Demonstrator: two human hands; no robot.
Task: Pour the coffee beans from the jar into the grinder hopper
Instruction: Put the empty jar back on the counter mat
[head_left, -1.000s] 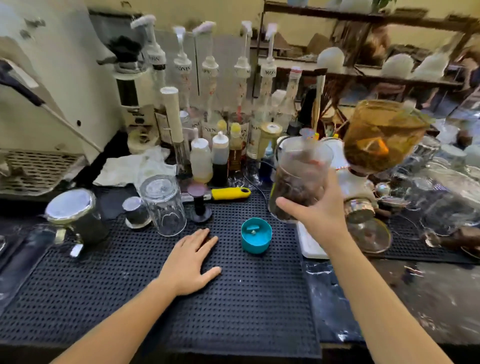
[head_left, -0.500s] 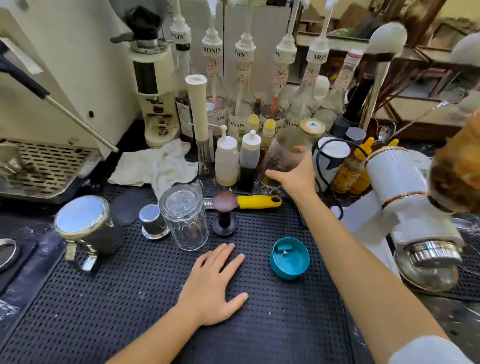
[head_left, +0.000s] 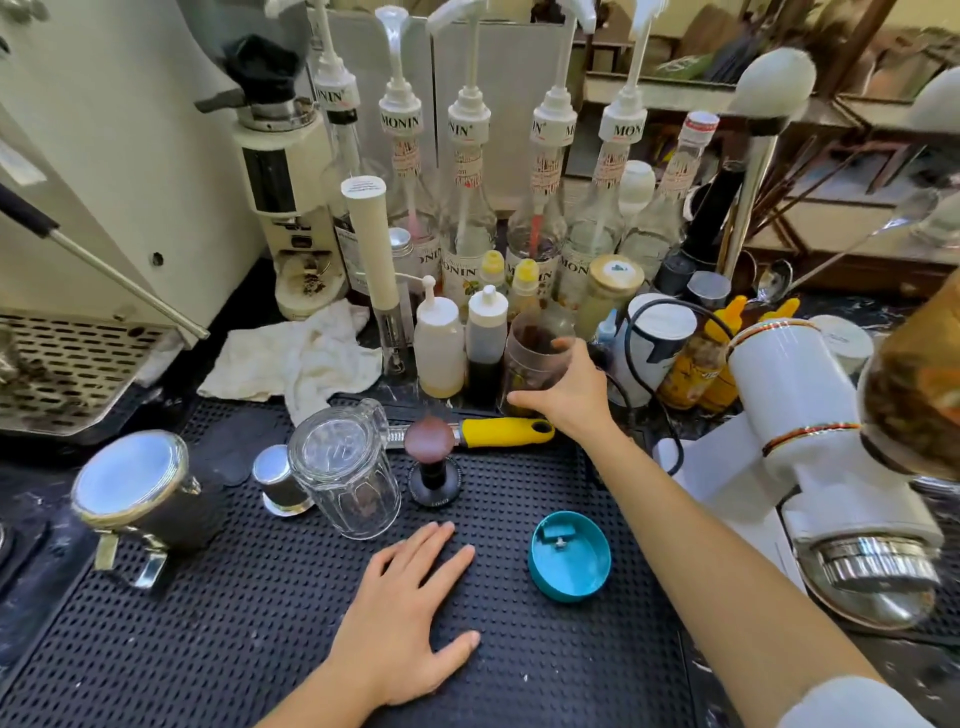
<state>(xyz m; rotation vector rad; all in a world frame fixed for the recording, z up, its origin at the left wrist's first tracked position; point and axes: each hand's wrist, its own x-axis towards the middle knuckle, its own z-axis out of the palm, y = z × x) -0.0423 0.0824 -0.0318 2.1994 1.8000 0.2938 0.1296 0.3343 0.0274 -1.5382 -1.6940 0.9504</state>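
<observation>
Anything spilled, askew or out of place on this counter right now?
The teal lid lies upside down on the mat, off the jar the right hand grips. The cloth lies crumpled. Grounds litter the left grinder's base. No spilled beans visible.

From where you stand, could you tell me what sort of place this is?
Most likely a café's coffee bar: a row of pump-topped syrup bottles, a coffee grinder and a tamper on a black rubber bar mat.
</observation>
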